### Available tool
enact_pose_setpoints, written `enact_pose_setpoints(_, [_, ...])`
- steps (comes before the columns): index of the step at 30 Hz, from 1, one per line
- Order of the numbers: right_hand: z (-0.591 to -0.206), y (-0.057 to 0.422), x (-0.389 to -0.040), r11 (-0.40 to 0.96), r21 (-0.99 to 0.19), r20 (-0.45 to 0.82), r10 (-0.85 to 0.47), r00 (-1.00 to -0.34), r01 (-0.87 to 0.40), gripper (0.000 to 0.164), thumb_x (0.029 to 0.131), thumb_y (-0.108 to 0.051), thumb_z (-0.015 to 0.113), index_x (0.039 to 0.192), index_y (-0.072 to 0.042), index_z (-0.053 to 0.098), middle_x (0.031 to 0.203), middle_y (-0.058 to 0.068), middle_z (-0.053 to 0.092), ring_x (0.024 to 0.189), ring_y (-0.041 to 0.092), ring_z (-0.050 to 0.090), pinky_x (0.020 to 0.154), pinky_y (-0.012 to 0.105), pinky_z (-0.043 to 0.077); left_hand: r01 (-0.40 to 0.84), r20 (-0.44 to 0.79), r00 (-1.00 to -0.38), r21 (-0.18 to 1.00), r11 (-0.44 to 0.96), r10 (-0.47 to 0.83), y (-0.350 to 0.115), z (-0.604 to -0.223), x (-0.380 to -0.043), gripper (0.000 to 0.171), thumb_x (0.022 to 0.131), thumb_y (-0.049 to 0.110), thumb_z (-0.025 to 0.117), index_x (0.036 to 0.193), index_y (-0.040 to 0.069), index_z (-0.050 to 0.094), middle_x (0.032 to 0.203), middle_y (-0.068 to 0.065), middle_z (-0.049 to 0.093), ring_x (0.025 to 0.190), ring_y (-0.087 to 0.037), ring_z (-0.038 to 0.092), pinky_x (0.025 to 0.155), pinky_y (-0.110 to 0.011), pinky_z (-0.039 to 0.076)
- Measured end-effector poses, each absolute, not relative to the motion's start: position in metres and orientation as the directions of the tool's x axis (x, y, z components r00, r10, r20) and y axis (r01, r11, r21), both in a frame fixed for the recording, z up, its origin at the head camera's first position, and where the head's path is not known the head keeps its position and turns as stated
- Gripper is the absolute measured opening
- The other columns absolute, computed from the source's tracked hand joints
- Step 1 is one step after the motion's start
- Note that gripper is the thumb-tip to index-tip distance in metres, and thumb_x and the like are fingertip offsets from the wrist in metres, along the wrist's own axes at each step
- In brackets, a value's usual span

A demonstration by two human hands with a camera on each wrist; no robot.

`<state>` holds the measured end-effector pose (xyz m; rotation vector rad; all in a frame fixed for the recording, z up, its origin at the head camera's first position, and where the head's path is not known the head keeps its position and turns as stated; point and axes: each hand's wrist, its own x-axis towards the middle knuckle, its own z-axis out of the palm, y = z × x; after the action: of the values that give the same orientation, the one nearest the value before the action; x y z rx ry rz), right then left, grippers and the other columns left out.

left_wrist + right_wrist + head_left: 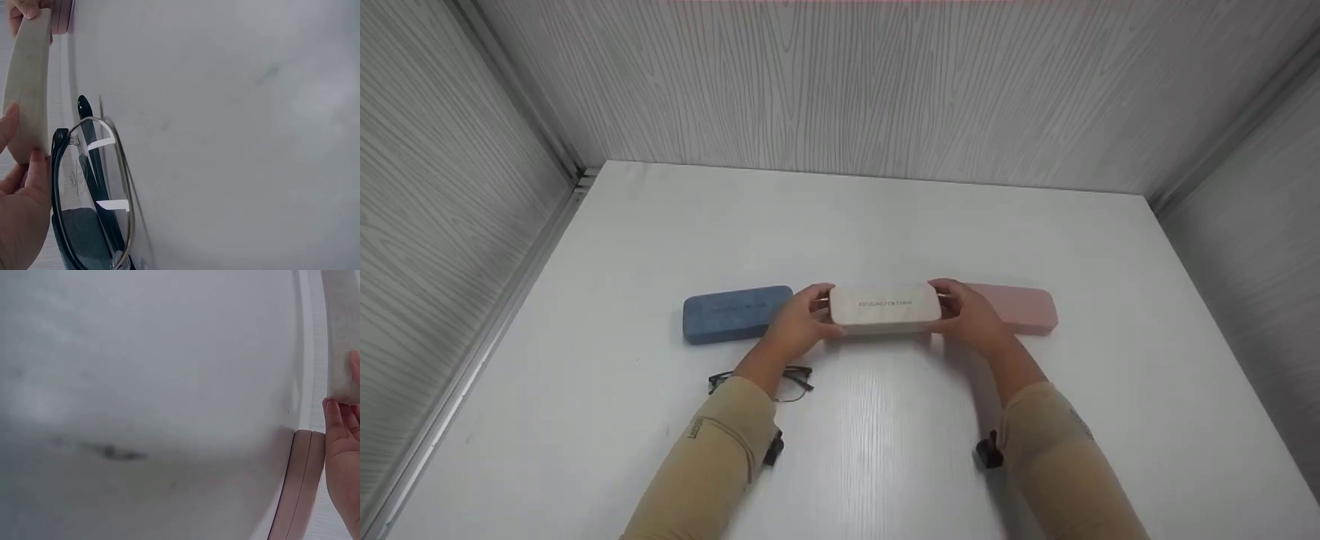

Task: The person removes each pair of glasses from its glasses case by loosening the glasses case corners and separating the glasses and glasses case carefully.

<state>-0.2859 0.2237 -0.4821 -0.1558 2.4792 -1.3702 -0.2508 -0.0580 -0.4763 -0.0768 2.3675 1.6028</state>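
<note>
Both hands hold a cream glasses case (885, 306) by its two ends, with its lettered lid facing up. The left hand (801, 321) grips its left end, thumb at the near side and fingers behind. At the right end, the right hand (971, 316) grips it the same way. In the left wrist view the case (31, 84) appears side-on and closed, its seam showing. A blue glasses case (731, 315) lies left of the left hand, partly covered by it. A pink glasses case (1024, 307) lies behind the right hand.
Folded eyeglasses (795, 384) with dark frames lie on the white table (877, 450), partly hidden under the left forearm. Grey wood-grain panels (847, 90) stand at the back and both sides. A small black device sits on each wrist.
</note>
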Motion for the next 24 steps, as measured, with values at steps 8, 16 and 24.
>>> enact_pose_setpoints(8, [-0.478,0.226,-0.275,0.57,-0.822,-0.171,-0.285,-0.943,-0.023,0.077,0.066,-0.017,0.082,0.133,-0.019,0.045,0.129,-0.001,0.048,0.124,0.02,0.043,0.1,0.036,0.041,-0.159,-0.236,-0.958,0.91,0.383,0.162,-0.063,-0.478,-0.243,0.075,0.065,0.013,0.082,0.131,0.018,0.046,0.127,0.003,0.05,0.12,-0.015,0.046,0.097,-0.03,0.043])
enact_pose_setpoints(16, [-0.475,0.23,-0.257,0.591,-0.805,-0.173,-0.297,-0.939,-0.039,0.073,0.063,-0.023,0.084,0.127,-0.024,0.05,0.127,-0.005,0.049,0.121,0.019,0.045,0.102,0.036,0.038,-0.079,-0.186,-0.954,0.912,0.403,0.234,-0.071,-0.479,-0.231,0.073,0.062,0.017,0.084,0.126,0.018,0.049,0.124,0.004,0.049,0.118,-0.014,0.047,0.092,-0.026,0.046])
enact_pose_setpoints(24, [-0.481,0.235,-0.245,0.593,-0.803,-0.159,-0.312,-0.937,-0.061,0.071,0.059,-0.024,0.085,0.122,-0.02,0.051,0.122,-0.004,0.051,0.119,0.019,0.048,0.099,0.036,0.041,-0.08,-0.215,-0.935,0.903,0.423,0.281,-0.07,-0.482,-0.225,0.073,0.062,0.015,0.084,0.125,0.016,0.048,0.123,0.002,0.05,0.118,-0.015,0.049,0.094,-0.029,0.045])
